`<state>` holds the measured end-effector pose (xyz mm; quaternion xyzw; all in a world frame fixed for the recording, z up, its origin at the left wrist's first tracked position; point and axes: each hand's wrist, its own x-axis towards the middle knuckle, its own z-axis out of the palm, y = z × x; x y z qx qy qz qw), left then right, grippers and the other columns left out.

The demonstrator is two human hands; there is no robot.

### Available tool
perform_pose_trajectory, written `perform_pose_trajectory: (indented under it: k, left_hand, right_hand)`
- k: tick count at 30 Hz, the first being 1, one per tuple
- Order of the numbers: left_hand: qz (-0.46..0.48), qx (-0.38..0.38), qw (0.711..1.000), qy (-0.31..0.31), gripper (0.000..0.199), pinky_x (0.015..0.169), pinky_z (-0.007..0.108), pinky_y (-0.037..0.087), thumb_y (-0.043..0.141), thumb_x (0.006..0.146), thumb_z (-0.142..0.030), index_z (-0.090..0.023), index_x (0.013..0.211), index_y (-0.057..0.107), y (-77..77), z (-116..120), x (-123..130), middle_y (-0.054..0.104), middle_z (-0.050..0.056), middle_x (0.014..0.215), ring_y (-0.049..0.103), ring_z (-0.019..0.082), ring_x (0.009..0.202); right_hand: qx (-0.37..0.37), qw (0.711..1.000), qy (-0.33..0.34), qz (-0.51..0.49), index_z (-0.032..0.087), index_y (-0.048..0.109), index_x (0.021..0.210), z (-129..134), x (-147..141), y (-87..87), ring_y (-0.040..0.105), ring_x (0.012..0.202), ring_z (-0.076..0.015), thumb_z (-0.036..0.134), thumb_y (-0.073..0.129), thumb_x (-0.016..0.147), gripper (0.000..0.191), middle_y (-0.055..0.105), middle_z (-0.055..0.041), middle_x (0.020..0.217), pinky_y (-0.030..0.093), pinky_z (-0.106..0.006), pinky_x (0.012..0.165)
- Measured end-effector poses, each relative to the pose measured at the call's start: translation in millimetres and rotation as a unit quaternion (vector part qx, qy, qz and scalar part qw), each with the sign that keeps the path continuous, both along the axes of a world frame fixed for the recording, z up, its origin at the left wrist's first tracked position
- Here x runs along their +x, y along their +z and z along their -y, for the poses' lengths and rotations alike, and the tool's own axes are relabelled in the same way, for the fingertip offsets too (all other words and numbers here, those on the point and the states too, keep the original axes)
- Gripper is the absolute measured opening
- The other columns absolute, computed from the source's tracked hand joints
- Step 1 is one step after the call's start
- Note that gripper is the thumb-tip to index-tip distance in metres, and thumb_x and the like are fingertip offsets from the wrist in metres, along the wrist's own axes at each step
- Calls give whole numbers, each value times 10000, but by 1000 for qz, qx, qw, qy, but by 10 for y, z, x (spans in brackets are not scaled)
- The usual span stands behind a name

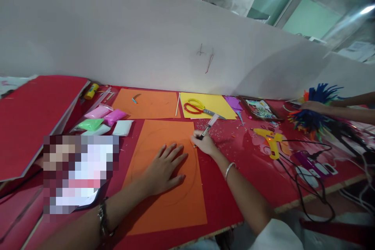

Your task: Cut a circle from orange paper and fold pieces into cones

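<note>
An orange sheet of paper (175, 213) lies on the red table in front of me, with a large, faint curved line drawn on it. My left hand (166, 168) rests flat on this sheet, its fingers spread. At the sheet's upper right edge, my right hand (204, 142) is closed around a pen (211, 122) with a clear barrel and a dark grip. The pen leans up and to the right, and its tip is close to the paper's edge; whether it touches the paper I cannot tell.
Scissors (195, 106) lie on yellow paper (224, 103) beyond my hands. A yellow glue gun (271, 140) with cables and a purple power strip (312, 164) are at right. Clay packets (99, 111) and a blurred-out screen (88, 172) are at left. Another person's hands (315, 106) hold colourful strips.
</note>
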<state>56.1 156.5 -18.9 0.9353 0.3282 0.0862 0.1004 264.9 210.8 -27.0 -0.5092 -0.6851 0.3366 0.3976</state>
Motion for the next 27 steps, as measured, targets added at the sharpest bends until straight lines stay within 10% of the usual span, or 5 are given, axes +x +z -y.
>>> perform_pose_trajectory:
  k: [27]
  left_hand:
    - [6, -10, 1000, -2, 568, 1037, 520, 166, 412, 821, -477, -244, 1333, 328, 14, 11, 10, 274, 82, 1430, 190, 304, 1307]
  right_hand:
    - [28, 999, -19, 29, 203, 300, 558, -91, 14, -17, 328, 512, -91, 283, 447, 758, 261, 308, 59, 529, 294, -209, 498]
